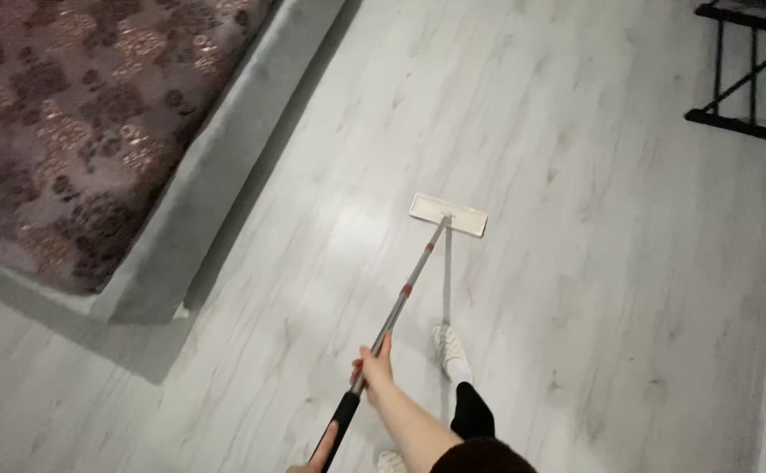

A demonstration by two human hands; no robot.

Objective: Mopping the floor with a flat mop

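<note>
A person mops a pale wood floor (576,289), right hand (374,363) with fingers clamped on the mop handle (405,293), left hand (320,447) gripping its black end. The flat mop head (449,215) rests ahead, beside the bed (94,131); a steady push likely comes next.

This is a room in a home, most likely a bedroom or living room. Pale grey wood-look laminate floor (576,263) covers the whole space. At upper left stands a low bed or couch (208,175) with a grey upholstered frame, spread with a brown patterned cover (67,114). A black metal furniture frame (738,88) stands in the far right corner. A flat household mop (447,215) rests on the floor.
</note>
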